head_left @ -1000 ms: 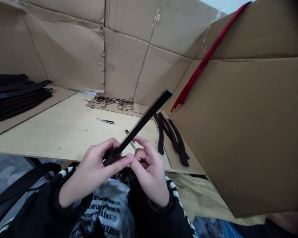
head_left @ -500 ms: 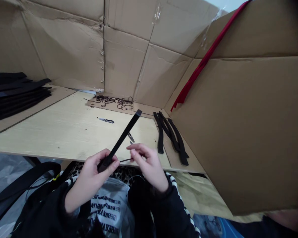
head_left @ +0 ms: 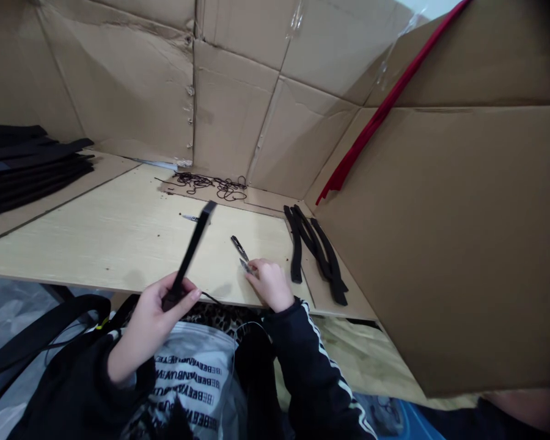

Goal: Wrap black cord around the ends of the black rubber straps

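Note:
In my left hand point(head_left: 165, 305), closed near the table's front edge, a black fabric strip point(head_left: 192, 247) stands up at a slant. A thin dark cord point(head_left: 211, 299) trails from that hand to the right. My right hand point(head_left: 270, 282) is low over the tabletop, its fingers closed around a small pointed metal tool point(head_left: 244, 265). The hand hides the rest of that tool, so its kind is unclear. Just beyond the fingertips lies a black-handled tool point(head_left: 238, 246). Thread snips point(head_left: 190, 217) lie farther back, partly behind the raised strip.
Cardboard walls point(head_left: 238, 110) enclose the table point(head_left: 96, 244) at the back and right. A stack of black strips point(head_left: 32, 171) sits at left, several loose strips point(head_left: 318, 250) at right. Tangled dark cords point(head_left: 211, 185) lie at the back. Red fabric point(head_left: 376, 122) hangs on the right wall.
My right hand has left the cord and moved forward onto the table, closing on the pointed metal tool. My left hand has shifted left with the black strip, which stands steeper.

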Demonstrator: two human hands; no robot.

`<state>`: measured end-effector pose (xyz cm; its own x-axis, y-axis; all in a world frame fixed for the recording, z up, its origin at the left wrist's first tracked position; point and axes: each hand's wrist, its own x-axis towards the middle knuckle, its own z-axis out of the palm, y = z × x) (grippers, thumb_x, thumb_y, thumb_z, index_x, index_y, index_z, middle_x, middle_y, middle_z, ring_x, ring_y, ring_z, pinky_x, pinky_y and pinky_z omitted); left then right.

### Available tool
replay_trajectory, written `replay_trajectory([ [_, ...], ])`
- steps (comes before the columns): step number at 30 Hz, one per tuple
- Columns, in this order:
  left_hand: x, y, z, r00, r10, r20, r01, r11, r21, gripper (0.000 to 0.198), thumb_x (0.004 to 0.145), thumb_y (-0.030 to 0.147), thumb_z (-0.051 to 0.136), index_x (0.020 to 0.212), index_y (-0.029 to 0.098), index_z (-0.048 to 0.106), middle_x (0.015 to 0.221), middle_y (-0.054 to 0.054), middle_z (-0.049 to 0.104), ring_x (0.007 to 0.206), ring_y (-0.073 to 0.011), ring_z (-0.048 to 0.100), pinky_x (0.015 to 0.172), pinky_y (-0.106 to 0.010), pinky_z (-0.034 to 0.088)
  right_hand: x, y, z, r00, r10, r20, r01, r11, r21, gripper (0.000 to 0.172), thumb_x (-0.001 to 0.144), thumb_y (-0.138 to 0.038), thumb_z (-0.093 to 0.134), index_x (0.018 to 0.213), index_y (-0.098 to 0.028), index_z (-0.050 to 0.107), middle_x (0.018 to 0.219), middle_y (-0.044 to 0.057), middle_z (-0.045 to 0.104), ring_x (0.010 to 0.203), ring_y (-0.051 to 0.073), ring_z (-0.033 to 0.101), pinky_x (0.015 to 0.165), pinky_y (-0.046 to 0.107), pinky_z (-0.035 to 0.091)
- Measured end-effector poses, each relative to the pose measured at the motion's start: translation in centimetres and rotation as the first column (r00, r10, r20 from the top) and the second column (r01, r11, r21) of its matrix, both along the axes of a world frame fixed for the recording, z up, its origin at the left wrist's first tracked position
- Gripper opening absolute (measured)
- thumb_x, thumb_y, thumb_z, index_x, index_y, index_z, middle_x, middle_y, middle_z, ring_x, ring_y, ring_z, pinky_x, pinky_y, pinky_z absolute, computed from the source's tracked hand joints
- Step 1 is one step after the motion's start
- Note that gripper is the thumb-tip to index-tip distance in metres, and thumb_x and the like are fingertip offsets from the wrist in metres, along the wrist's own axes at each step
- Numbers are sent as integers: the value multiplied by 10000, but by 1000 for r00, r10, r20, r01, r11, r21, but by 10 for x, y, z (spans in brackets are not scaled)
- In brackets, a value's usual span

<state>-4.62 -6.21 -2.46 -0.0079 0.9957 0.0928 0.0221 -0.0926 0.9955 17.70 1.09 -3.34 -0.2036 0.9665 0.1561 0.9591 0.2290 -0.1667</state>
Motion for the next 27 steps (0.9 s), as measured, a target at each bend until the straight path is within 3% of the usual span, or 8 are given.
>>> replay_trajectory([
  [3,-13,0,-7,996,76,47,-74,997,-25,262,699,398,718,722,185,568,558,52,456,498,-85,396,435,-179,318,-21,14,15,996,82,29,-82,996,19,262,882,-319,495,1064,-184,626,1035,74,665,996,212,598,829,286,428],
  [7,-25,2,-15,989,134,63,-133,991,-28,291,690,419,723,736,181,563,554,56,433,513,-85,378,454,-175,316,-72,59,26,975,210,71,-209,978,-12,290,895,-362,485,1095,-190,606,1113,66,635,1066,195,557,916,294,410],
  [12,-28,6,-16,989,130,77,-127,991,-42,294,698,426,713,727,178,558,572,54,433,517,-80,377,454,-172,320,-129,127,14,976,187,111,-175,979,-105,258,903,-305,514,1054,-112,594,1077,88,611,1044,202,565,902,410,454],
  [16,-35,6,-17,990,98,102,-94,995,-43,280,726,414,693,718,179,542,593,50,434,530,-78,377,465,-171,326,-146,159,3,991,115,67,-104,982,-156,275,902,-312,523,1089,-117,574,1109,86,590,1018,197,577,880,417,479],
  [22,-45,4,-19,978,114,177,-104,992,-66,279,722,398,707,747,186,526,640,41,451,574,-81,402,491,-166,341,-137,161,4,991,78,-105,-95,981,-169,251,894,-303,535,1057,-118,585,1104,84,592,1027,198,571,898,425,467],
  [25,-44,6,-18,978,105,182,-95,994,-61,278,729,399,702,755,183,528,633,43,446,569,-77,392,494,-167,332,-122,140,11,964,84,-251,-128,978,-165,179,898,-250,517,999,-111,570,1023,74,616,952,168,602,836,361,497],
  [27,-42,6,-17,983,95,157,-88,995,-51,276,734,402,696,747,180,532,607,50,434,549,-74,374,482,-168,315,-110,114,18,921,120,-370,-196,965,-175,131,915,-204,456,1006,-126,510,984,53,624,816,105,628,716,253,516],
])
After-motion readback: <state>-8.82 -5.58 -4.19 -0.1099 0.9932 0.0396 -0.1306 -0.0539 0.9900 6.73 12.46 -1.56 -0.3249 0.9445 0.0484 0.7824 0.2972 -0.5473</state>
